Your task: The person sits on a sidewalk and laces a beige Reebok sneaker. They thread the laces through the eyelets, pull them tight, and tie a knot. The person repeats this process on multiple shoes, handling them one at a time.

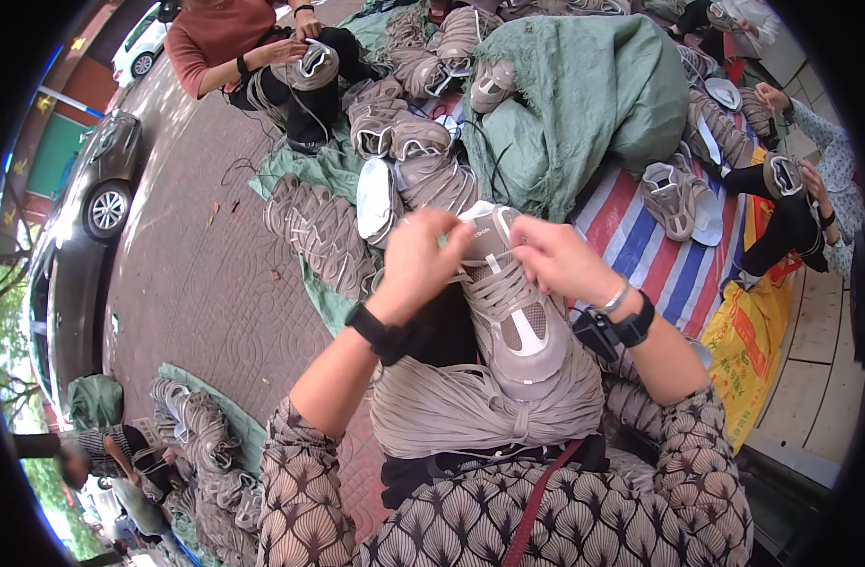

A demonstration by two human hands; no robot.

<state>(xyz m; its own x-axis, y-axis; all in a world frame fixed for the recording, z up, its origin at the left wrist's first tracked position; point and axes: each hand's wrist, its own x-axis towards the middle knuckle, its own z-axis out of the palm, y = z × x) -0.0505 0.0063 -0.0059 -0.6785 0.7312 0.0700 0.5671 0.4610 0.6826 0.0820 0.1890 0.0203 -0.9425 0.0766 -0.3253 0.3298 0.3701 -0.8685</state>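
A grey-beige sneaker (518,326) rests on my lap, its toe pointing toward me and its tongue away. Pale laces (494,288) cross over its front. On the left of the shoe's opening, my left hand (421,257) is closed in a pinch, slightly blurred, at a lace end. My right hand (563,263) pinches a shoelace at the opening's right side. Under the toe lies a thick bundle of grey-beige laces (451,406), tied at its middle, across my thighs. Both wrists wear black bands with small devices.
Ahead lie piled sneakers (418,142) and a large green woven sack (584,104). A striped sheet (640,255) and yellow sack (749,345) spread to the right. Co-workers handle shoes at upper left and far right. Parked cars (78,255) stand left beyond the paving.
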